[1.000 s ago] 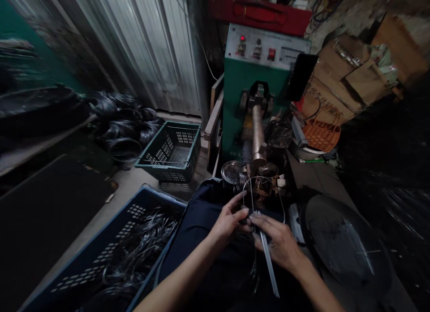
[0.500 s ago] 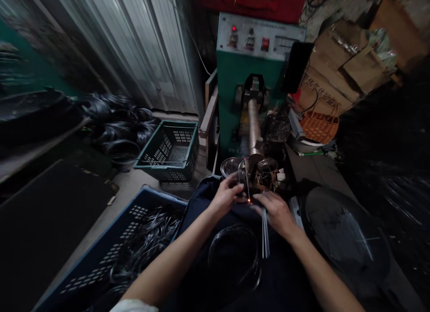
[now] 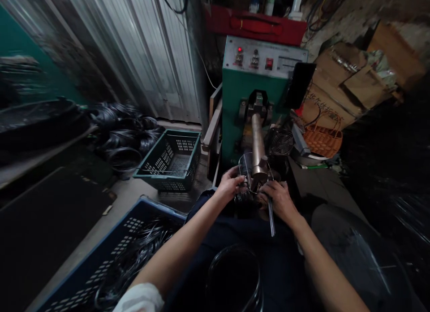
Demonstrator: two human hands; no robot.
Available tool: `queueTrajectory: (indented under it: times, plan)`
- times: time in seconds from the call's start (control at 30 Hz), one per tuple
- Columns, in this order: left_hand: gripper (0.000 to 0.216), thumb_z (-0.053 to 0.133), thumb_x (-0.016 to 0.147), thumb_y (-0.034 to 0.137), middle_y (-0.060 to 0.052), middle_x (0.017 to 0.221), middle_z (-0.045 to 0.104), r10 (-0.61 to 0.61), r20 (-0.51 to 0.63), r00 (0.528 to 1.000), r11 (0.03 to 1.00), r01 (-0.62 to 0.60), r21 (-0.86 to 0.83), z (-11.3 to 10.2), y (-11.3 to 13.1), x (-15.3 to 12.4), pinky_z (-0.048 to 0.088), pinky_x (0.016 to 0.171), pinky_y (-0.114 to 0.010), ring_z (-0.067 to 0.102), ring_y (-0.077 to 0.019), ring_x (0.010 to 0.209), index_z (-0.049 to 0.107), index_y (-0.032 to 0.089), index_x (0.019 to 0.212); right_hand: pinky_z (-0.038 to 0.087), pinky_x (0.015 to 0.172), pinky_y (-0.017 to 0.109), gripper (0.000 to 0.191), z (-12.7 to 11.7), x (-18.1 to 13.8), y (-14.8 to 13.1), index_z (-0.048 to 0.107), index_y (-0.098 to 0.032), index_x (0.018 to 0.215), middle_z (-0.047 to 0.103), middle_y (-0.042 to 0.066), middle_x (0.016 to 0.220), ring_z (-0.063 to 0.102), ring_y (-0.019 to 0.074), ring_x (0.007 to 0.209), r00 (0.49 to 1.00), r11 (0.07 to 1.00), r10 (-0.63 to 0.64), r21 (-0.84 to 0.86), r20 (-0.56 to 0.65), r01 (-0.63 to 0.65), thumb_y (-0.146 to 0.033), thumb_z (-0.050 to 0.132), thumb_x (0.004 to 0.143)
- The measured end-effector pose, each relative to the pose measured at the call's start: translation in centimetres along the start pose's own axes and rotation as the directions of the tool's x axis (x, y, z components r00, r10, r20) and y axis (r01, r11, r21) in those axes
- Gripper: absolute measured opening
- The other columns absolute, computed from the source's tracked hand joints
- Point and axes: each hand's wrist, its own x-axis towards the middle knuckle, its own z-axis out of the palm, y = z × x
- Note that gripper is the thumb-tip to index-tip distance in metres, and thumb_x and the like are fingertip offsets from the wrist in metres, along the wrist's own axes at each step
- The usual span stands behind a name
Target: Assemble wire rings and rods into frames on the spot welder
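Welding machine (image 3: 231, 110), by its look, stands ahead; a blue crate (image 3: 164, 207) holds tangled wire (image 3: 144, 244), and wire loops (image 3: 259, 280) already bent lie on the lap (image 3: 285, 253). One thin hoop (image 3: 244, 154), seemingly midway, sits at the metal arm (image 3: 258, 146), around or beside it I can't tell; the left hand (image 3: 230, 183) apparently pinches its edge, the right hand (image 3: 277, 195) grips straight wires (image 3: 271, 218), unbent.
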Motion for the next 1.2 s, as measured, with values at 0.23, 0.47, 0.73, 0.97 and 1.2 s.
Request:
queueTrajectory:
  times: [0.23,0.47,0.73,0.97,1.2]
  plan:
    - [0.058,0.07,0.068,0.008,-0.001,0.077,0.06,0.034,-0.004,0.999,0.999,-0.034,-0.012,-0.1,-0.1,1.0,0.054,0.045,-0.025,0.061,-0.0123,0.053,0.053,0.014,0.123,0.039,0.08,0.035,0.014,0.2,0.8,0.5,0.065,-0.022,0.091,0.064,0.005,0.093,0.057,0.0212,0.09,1.0,0.998,0.004,0.064,-0.009,-0.003,-0.031,0.056,0.093]
    - [0.05,0.073,0.064,0.014,-0.001,0.083,0.064,0.061,0.059,0.996,0.997,-0.064,0.046,-0.3,0.5,-0.7,0.05,0.045,-0.023,0.06,-0.0118,0.053,0.057,0.019,0.111,0.048,0.08,0.034,0.014,0.2,-0.6,-1.5,0.065,-0.022,0.089,0.063,0.006,0.09,0.058,0.0208,0.089,0.998,0.976,-0.067,0.207,-0.017,0.069,-0.027,0.053,0.095]
    - [0.039,0.077,0.068,0.045,-0.001,0.06,0.062,-0.064,0.037,0.997,0.977,0.055,0.207,-2.5,-2.7,-6.4,0.021,0.033,-0.016,0.038,-0.0037,0.035,0.062,0.013,0.085,0.052,0.083,0.032,0.016,-2.8,-6.2,-7.6,0.067,-0.023,0.1,0.068,0.006,0.099,0.064,0.0203,0.094,0.989,0.854,0.108,0.5,0.103,-0.146,-0.026,0.053,0.093]
    - [0.036,0.069,0.076,0.05,0.002,0.05,0.057,-0.036,-0.031,0.999,0.966,0.043,0.253,-3.8,-4.6,-11.2,0.021,0.034,-0.017,0.034,-0.0048,0.033,0.056,0.016,0.08,0.051,0.052,0.024,0.03,-3.2,-10.6,-8.3,0.055,-0.023,0.107,0.067,-0.002,0.07,0.066,0.0155,0.055,0.77,0.349,0.535,0.739,0.347,-0.576,-0.038,0.067,0.084]
    - [0.036,0.073,0.071,0.046,0.005,0.046,0.053,-0.091,-0.095,0.991,0.967,0.111,0.227,-4.1,-5.2,-13.5,0.021,0.033,-0.015,0.034,-0.0053,0.033,0.054,0.017,0.083,0.036,0.036,0.017,0.03,-3.1,-11.7,-10.0,0.045,-0.021,0.082,0.061,-0.005,0.057,0.05,0.0074,0.035,0.757,0.195,0.507,0.801,0.412,-0.566,-0.042,0.066,0.085]
